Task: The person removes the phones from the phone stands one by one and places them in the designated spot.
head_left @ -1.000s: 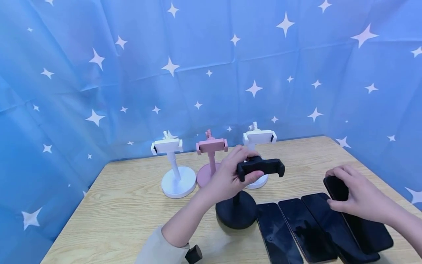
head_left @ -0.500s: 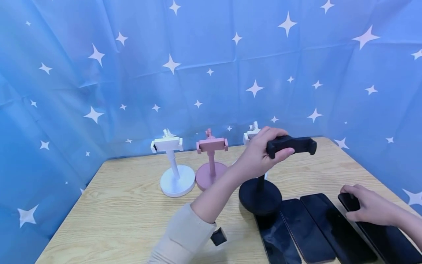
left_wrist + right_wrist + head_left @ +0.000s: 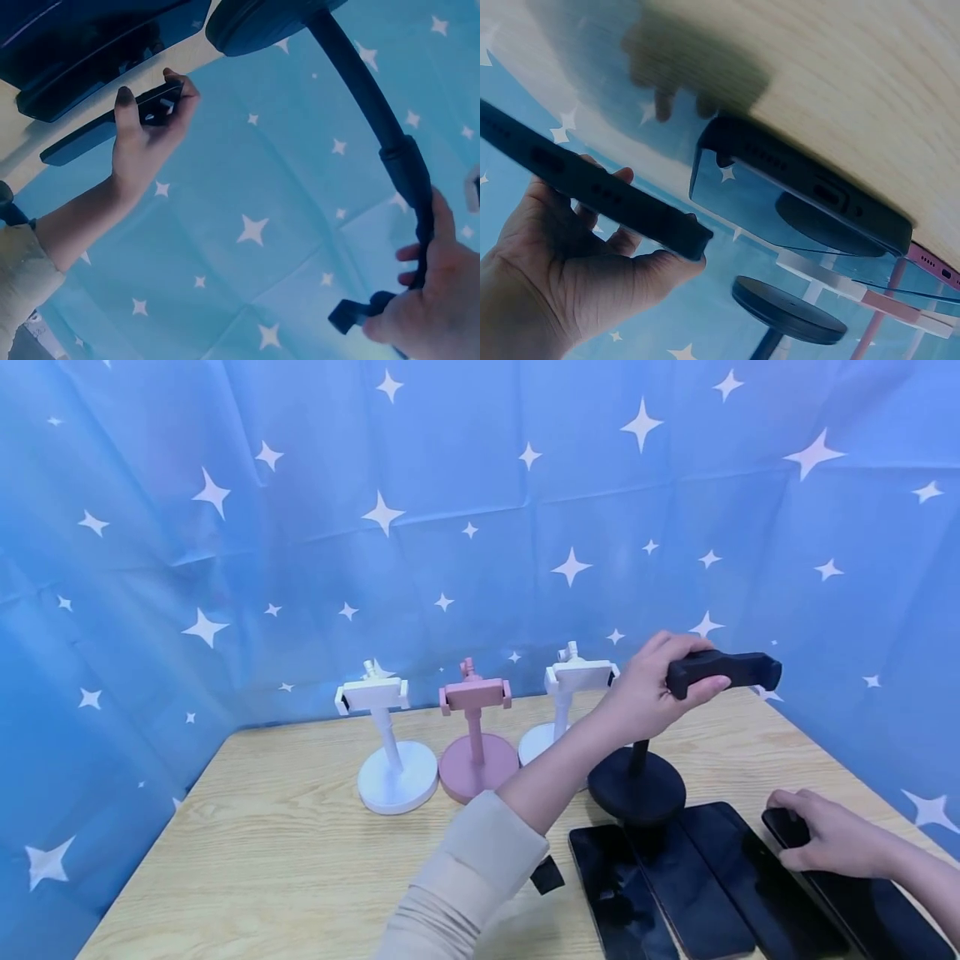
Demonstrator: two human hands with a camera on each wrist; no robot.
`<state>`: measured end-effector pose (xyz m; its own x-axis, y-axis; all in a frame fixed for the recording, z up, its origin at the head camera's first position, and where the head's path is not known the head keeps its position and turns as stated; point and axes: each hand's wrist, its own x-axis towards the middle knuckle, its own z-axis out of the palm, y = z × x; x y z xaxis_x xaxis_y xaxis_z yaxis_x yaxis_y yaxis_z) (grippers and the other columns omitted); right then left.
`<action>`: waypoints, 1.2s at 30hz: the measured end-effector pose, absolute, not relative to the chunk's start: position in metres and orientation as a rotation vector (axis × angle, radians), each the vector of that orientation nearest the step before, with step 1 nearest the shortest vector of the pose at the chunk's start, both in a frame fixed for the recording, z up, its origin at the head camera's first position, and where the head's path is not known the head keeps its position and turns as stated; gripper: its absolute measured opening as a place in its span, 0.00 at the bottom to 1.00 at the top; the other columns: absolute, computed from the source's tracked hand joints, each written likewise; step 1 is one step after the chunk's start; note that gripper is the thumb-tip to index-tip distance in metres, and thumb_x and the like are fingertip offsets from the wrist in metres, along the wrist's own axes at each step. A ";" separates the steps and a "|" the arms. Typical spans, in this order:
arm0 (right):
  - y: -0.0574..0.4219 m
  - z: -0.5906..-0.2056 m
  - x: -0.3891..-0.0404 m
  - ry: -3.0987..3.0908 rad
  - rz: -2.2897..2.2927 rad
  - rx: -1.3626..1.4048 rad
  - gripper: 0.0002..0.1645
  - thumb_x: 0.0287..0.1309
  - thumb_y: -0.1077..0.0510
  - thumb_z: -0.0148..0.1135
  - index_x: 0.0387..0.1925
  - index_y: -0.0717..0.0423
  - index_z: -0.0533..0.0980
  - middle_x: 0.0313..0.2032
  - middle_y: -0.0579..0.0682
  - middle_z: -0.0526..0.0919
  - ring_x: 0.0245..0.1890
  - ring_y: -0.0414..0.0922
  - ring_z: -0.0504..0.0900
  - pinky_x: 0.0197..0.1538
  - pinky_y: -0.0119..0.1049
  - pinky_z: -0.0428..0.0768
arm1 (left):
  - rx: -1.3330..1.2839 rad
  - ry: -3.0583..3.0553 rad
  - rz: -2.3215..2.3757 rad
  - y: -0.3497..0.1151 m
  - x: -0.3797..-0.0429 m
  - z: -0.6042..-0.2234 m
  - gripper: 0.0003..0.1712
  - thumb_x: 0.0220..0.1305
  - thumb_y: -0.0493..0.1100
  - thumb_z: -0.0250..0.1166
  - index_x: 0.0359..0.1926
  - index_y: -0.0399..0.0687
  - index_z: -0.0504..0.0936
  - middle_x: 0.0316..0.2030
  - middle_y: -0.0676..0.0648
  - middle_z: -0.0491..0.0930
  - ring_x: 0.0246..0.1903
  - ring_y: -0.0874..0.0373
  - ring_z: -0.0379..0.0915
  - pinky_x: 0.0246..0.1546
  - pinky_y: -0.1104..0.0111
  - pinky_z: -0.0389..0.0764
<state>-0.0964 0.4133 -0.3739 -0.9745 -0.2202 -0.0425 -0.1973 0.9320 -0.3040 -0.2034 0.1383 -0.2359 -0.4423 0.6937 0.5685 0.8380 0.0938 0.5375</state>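
My left hand (image 3: 651,692) grips a black phone stand (image 3: 636,789) by its neck, just behind the clamp. The stand's round base hangs in the air over the far ends of the phones; in the left wrist view its stem (image 3: 352,82) slants down to the fingers. On the right, my right hand (image 3: 831,837) pinches a black smartphone (image 3: 873,906) across its edges. That phone (image 3: 607,195) is held off the table in the right wrist view. Beside it, three black smartphones (image 3: 765,877) lie side by side, screens up.
Along the back stand a white phone stand (image 3: 397,777), a pink one (image 3: 477,768) and a second white one (image 3: 581,677), the last partly behind my left arm. A blue star-patterned curtain (image 3: 465,560) hangs behind the wooden table (image 3: 292,852).
My left hand has carried the black stand to the right and upward, lifting its base. My right hand has moved its phone right and lower, away from the phone it overlapped.
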 end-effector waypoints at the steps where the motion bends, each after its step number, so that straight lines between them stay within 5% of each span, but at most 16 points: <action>1: 0.414 -0.374 -0.097 3.008 -0.465 -0.322 0.31 0.39 0.56 0.70 0.46 0.62 0.69 0.43 0.60 0.73 0.37 0.46 0.72 0.30 0.32 0.70 | -1.551 -2.188 -1.268 0.142 -0.205 -0.236 0.20 0.63 0.47 0.59 0.54 0.46 0.72 0.47 0.50 0.70 0.40 0.67 0.63 0.35 0.85 0.66; 5: 0.415 -0.373 -0.096 2.989 -0.474 -0.307 0.30 0.39 0.57 0.69 0.46 0.62 0.69 0.42 0.61 0.73 0.37 0.48 0.73 0.30 0.32 0.70 | -1.541 -2.168 -1.281 0.155 -0.213 -0.239 0.20 0.63 0.46 0.58 0.54 0.46 0.71 0.47 0.49 0.70 0.39 0.67 0.63 0.34 0.85 0.66; 12: 0.416 -0.375 -0.096 2.984 -0.479 -0.334 0.28 0.40 0.57 0.69 0.45 0.60 0.70 0.41 0.57 0.74 0.33 0.37 0.69 0.29 0.30 0.68 | -1.488 -2.180 -1.317 0.172 -0.225 -0.247 0.21 0.64 0.46 0.57 0.57 0.45 0.70 0.49 0.47 0.68 0.40 0.66 0.64 0.36 0.85 0.64; 21: 0.416 -0.376 -0.095 2.971 -0.513 -0.320 0.30 0.40 0.57 0.69 0.47 0.63 0.70 0.44 0.61 0.74 0.40 0.52 0.74 0.31 0.31 0.71 | -1.381 -2.137 -1.281 0.186 -0.237 -0.262 0.21 0.63 0.47 0.59 0.55 0.45 0.72 0.46 0.46 0.69 0.39 0.64 0.64 0.35 0.86 0.64; 30: 0.422 -0.376 -0.095 2.970 -0.533 -0.369 0.27 0.41 0.57 0.68 0.45 0.61 0.70 0.42 0.58 0.74 0.36 0.38 0.71 0.30 0.30 0.70 | -1.382 -2.134 -1.200 0.202 -0.240 -0.280 0.21 0.63 0.48 0.59 0.55 0.47 0.72 0.47 0.47 0.69 0.41 0.64 0.64 0.38 0.86 0.63; 36: 0.423 -0.378 -0.098 2.968 -0.528 -0.377 0.26 0.41 0.57 0.68 0.44 0.62 0.70 0.42 0.58 0.74 0.38 0.47 0.74 0.31 0.33 0.72 | -1.416 -2.173 -1.186 0.204 -0.240 -0.289 0.21 0.63 0.49 0.59 0.55 0.48 0.72 0.48 0.48 0.69 0.43 0.64 0.64 0.39 0.86 0.62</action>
